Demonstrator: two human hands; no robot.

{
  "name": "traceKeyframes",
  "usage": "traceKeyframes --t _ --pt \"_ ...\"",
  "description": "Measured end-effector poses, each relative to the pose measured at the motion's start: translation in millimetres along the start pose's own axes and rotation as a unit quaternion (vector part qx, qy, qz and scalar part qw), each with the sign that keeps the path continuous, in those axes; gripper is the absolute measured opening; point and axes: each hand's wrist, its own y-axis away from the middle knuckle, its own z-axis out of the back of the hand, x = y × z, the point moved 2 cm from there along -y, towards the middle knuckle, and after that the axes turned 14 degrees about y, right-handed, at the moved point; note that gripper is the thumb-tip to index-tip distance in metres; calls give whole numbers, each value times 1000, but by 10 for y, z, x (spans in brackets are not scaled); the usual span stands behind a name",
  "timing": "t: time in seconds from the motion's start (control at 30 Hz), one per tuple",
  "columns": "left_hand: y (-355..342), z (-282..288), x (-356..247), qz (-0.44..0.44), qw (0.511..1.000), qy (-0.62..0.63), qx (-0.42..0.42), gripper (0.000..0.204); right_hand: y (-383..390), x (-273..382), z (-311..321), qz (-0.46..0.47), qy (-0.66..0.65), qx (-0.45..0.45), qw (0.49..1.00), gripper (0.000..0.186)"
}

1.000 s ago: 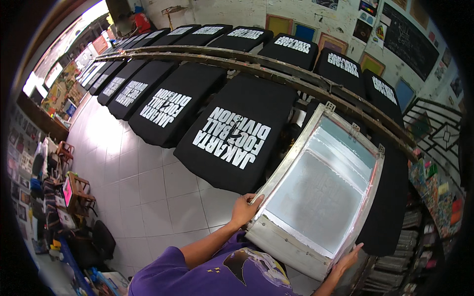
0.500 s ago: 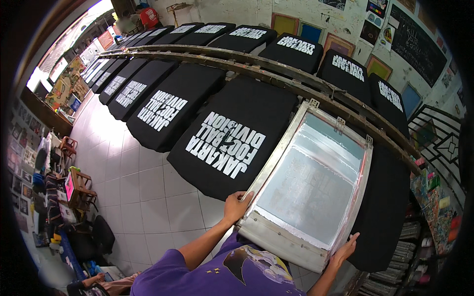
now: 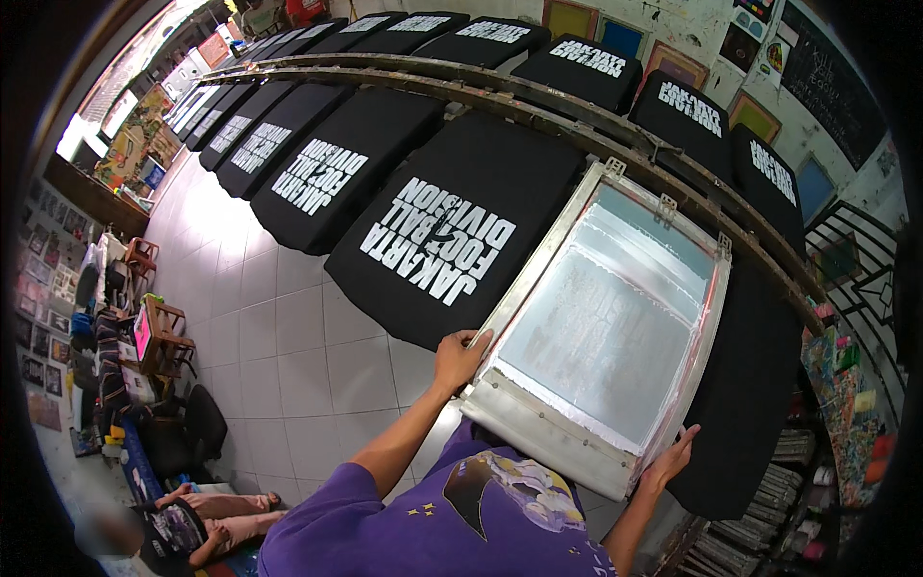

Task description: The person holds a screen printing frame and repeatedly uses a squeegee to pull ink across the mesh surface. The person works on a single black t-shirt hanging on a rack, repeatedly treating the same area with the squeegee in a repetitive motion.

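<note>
While both hands (image 3: pixel 460 354) (image 3: pixel 670 460) grip its near corners, printing screen (image 3: pixel 615 327) long axis pointing away, up-right.

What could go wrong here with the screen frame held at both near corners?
Likely risks: the screen frame is gripped only by the left hand and right hand, so it could skew on the shirt beneath. Its left edge sits close to the printed black shirt; contact might smudge it.

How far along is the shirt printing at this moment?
Done: the black shirts to the person's left already carry white print, including the nearest one. In hand: the left hand and right hand grip the screen frame over the next shirt, whose print area is hidden.
</note>
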Motion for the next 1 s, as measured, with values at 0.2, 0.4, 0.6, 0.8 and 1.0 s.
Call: traceKeyframes --t 0.2,0.4,0.6,0.8,1.0 --pt "-85 -38 -39 2 1000 -8 1 54 -123 -105 -24 0 -16 10 1000 92" --pt "-80 -96 -44 26 1000 10 1 57 -153 17 -38 4 27 -5 1000 86" --pt "63 -168 -136 37 999 4 23 56 -367 -115 42 16 33 -1 999 82" --pt "57 -233 -84 25 999 1 26 54 -308 -14 19 22 39 -35 998 73" --pt "50 -205 -219 12 999 5 44 45 -513 -258 25 29 96 -12 995 62"
